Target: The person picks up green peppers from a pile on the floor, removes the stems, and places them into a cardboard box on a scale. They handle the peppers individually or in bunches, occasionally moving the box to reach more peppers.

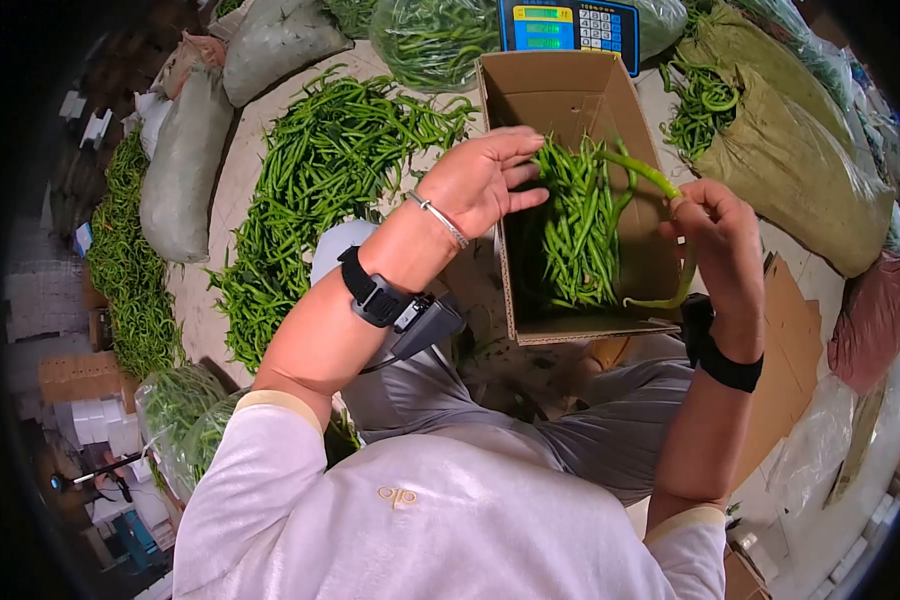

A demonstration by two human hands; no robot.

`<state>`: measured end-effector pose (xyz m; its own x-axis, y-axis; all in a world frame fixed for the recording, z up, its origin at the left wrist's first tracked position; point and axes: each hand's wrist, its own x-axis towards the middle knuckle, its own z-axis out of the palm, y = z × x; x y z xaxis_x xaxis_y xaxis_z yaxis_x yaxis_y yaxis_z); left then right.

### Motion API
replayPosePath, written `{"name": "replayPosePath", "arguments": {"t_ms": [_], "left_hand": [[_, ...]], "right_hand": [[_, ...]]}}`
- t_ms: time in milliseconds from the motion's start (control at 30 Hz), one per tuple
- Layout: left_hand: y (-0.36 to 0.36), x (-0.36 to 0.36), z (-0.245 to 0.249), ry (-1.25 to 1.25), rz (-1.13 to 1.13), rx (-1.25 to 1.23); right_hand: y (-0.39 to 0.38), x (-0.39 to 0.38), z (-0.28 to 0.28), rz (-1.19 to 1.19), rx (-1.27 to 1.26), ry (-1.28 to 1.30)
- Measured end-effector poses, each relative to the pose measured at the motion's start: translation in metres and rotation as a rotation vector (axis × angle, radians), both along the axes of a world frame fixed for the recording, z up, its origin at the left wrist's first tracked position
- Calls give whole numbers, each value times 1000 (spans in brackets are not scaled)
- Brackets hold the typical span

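An open cardboard box (590,90) stands on a scale in front of me, with a heap of slim green chili peppers (582,235) inside it. My left hand (492,182) reaches over the box's left edge, its fingers stretched out close to the heap and nothing in them. At the right edge, my right hand (715,215) pinches a long, curved green chili pepper (650,175) between thumb and fingers. Another bent length of green (682,290) hangs below that hand, its tip over the near end of the box.
Loose green peppers (320,160) spread across the floor at left. Behind the box is the scale's keypad display (570,30). Stuffed sacks (185,165) line the left, and an olive sack (800,160) spills peppers at right. Flat cardboard (790,370) lies beside my right arm.
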<state>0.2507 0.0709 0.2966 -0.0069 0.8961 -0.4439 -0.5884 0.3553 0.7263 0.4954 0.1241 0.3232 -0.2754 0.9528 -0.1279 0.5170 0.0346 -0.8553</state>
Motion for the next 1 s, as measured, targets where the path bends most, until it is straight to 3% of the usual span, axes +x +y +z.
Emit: {"name": "replayPosePath", "arguments": {"t_ms": [67,233,267,333,400,467,500,533,600,667,800,867,900,967,1000], "left_hand": [[2,-3,-2,44,29,21],[1,0,11,177,-140,240],[1,4,13,160,-229,317],[-3,13,16,140,-217,334],[-1,12,10,34,-333,392],[-1,11,9,50,-274,356],[-1,7,9,45,-271,268],[-2,5,10,41,-268,182],[-5,3,12,73,-303,199],[-12,4,15,-9,-495,312],[-24,9,32,112,-682,375],[-33,17,44,90,-670,342],[-37,18,47,67,-693,352],[-43,19,51,67,-712,406],[-49,18,53,73,-710,410]], "right_hand": [[-4,-6,7,-67,-54,234],[-13,-35,2,-16,83,502],[-15,-38,2,-18,80,502],[-18,-46,3,314,214,408],[-19,-48,5,368,116,510],[-5,-37,1,382,199,390],[1,-31,4,210,194,261],[4,-26,5,211,197,260],[9,-18,8,-125,162,560],[11,-11,9,-113,202,560],[-1,-39,11,60,398,626],[-1,-49,8,224,776,365],[0,-50,3,219,778,366],[3,-54,-6,424,445,405],[3,-54,-6,427,451,408]]}}
